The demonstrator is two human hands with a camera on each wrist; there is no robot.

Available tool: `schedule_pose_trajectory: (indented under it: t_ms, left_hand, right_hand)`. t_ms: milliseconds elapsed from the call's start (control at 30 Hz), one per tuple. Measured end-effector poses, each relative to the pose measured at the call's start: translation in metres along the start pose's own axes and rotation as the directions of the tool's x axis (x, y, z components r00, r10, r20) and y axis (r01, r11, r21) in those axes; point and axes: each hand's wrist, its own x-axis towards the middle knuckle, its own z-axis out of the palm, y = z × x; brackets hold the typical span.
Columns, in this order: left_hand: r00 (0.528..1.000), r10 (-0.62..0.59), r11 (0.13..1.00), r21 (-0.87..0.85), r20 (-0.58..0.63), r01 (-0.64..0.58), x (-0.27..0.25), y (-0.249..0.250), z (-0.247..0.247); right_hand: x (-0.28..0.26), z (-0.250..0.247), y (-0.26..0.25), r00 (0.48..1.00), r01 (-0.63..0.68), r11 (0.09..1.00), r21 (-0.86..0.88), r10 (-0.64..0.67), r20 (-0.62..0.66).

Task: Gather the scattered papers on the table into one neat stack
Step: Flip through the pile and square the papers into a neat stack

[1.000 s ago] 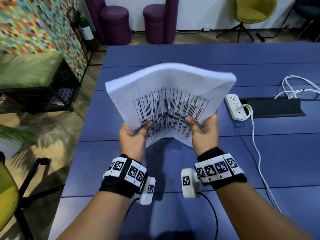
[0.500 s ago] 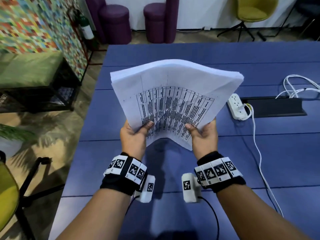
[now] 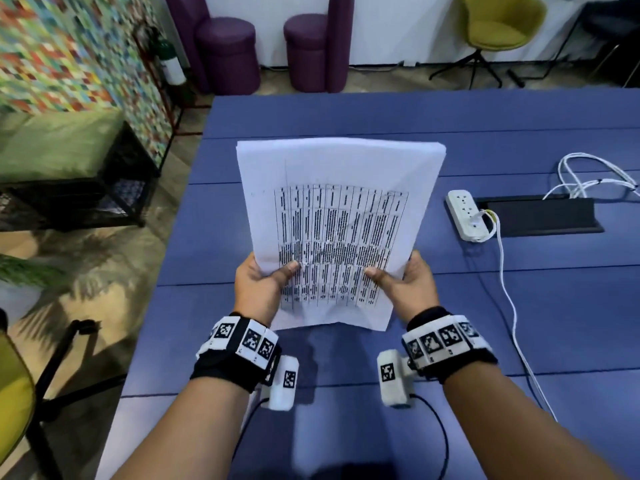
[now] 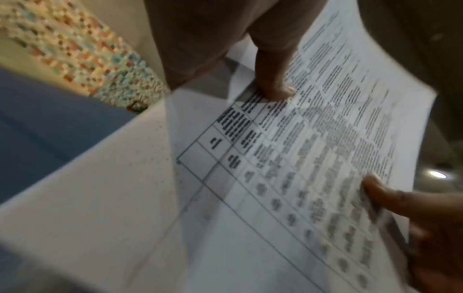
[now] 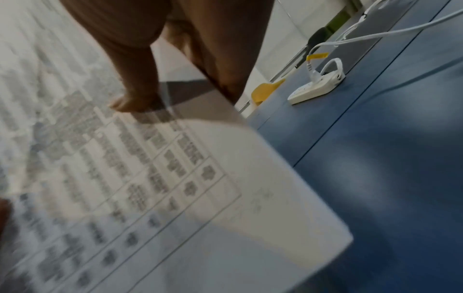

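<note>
Above the table, both hands' fingers pinch the paper stack by its lower side edges, thumbs on top.

- Head view: bright, even indoor light; straight lines bow toward the edges.
- The stack of papers casts a soft shadow on the blue table at 6 o'clock.
- Left wrist view: dim and motion-blurred, with a small ceiling-light glare at 3 o'clock.
- Right wrist view: dim, print smeared, pale sheen on the table at 3 o'clock.
</note>
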Motion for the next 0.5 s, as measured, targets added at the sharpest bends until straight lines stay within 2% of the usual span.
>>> schedule_pose_trajectory:
  t_ms: [167,300,400,500]
  left_hand:
    - [0.999,0.033,0.999,-0.041,0.035,-0.032,-0.003,0.022,-0.007]
    - [0.999,-0.006,0.985,-0.172,-0.046,-0.002,-0.006,0.023,-0.010]
    - [0.995,-0.075,0.969,-0.239,-0.072,0.056,-0.010,0.019,-0.014]
    - [0.974,-0.210,0.914,-0.370,-0.085,0.165,-0.019,0.013,-0.011]
  right_hand:
    - [-0.006,-0.026,0.007,0.985,-0.149,0.989,0.000,0.148,0.092]
    - [-0.025,-0.031,0.013,0.961,-0.262,0.960,0.100,0.250,0.114]
    - [-0.032,-0.029,0.005,0.958,-0.288,0.910,0.297,0.275,0.085]
    - [-0.038,-0.015,-0.007,0.950,-0.287,0.807,0.517,0.309,0.046]
